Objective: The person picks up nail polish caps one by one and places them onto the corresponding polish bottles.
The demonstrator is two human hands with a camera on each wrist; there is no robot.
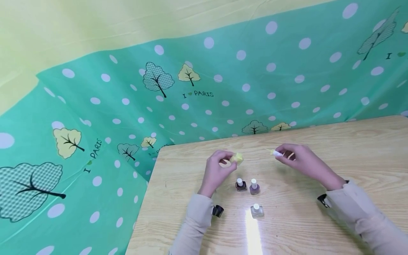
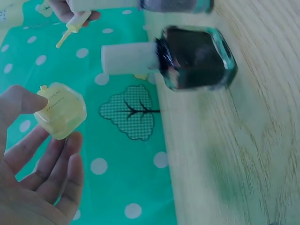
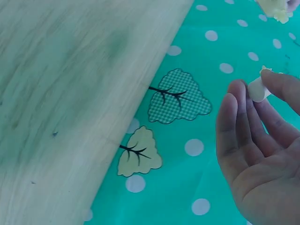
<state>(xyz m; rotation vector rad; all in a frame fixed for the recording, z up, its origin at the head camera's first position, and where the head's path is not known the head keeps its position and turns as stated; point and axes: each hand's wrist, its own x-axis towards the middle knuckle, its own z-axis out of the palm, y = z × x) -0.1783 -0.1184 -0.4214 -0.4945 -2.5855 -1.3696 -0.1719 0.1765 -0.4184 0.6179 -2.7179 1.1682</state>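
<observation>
My left hand (image 1: 220, 170) pinches a yellow nail polish bottle (image 2: 61, 112) between thumb and fingers, raised above the table. The bottle has no cap on, and its neck shows at the top. To the right, my right hand (image 1: 294, 157) holds the white cap (image 1: 276, 153) by thumb and fingertips. From that cap sticks a brush (image 2: 67, 37) coated in yellow polish, pointing toward the bottle with a gap between them. Below the hands stand a dark nail polish bottle (image 1: 241, 185), a purple one (image 1: 254, 187) and a clear-grey one (image 1: 256, 210), all with white caps.
The wooden table (image 1: 178, 184) meets a green dotted curtain (image 1: 191, 117) at its back and left edges. Dark wrist-worn pieces (image 1: 218, 211) show at both sleeves. Light glares off the table in front of the clear-grey bottle.
</observation>
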